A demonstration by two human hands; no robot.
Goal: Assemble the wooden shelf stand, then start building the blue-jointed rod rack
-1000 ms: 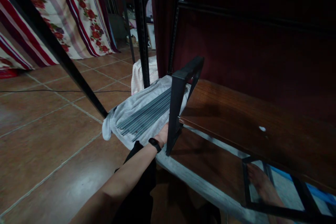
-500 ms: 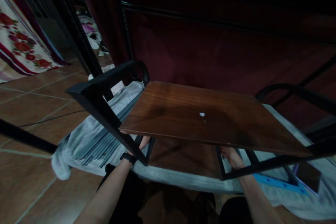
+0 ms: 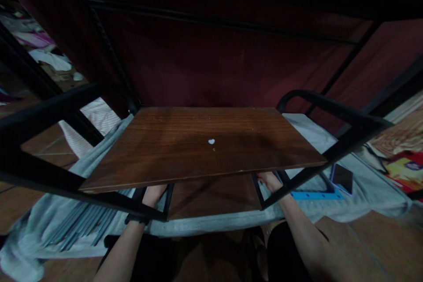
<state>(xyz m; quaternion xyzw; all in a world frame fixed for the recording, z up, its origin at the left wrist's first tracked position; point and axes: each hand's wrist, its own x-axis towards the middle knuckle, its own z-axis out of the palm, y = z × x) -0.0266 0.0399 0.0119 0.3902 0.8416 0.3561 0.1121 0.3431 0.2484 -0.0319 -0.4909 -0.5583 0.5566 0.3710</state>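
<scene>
In the middle stands a small two-tier shelf with a brown wood-grain top board (image 3: 198,154), a lower board (image 3: 214,198) and black side frames (image 3: 300,183) with curved upper ends. A small white chip (image 3: 211,141) lies on the top board. My left hand (image 3: 154,194), with a dark band at the wrist, reaches inside the left side frame; the top board hides its fingers. On the other side my right hand (image 3: 270,180) passes through the right frame. Its partly visible fingers curl at the inner black bar.
Grey cloth (image 3: 205,228) covers the low surface under the shelf. Thin grey rods (image 3: 82,224) lie on it at left; a blue strip (image 3: 317,195) and a dark phone-like slab (image 3: 342,179) lie at right. A dark red curtain (image 3: 205,66) hangs behind, and black posts flank the area.
The view has turned to the right, so the shelf and both hands appear further left. Both hands stay within the side frames. A red and yellow bag now shows at far right.
</scene>
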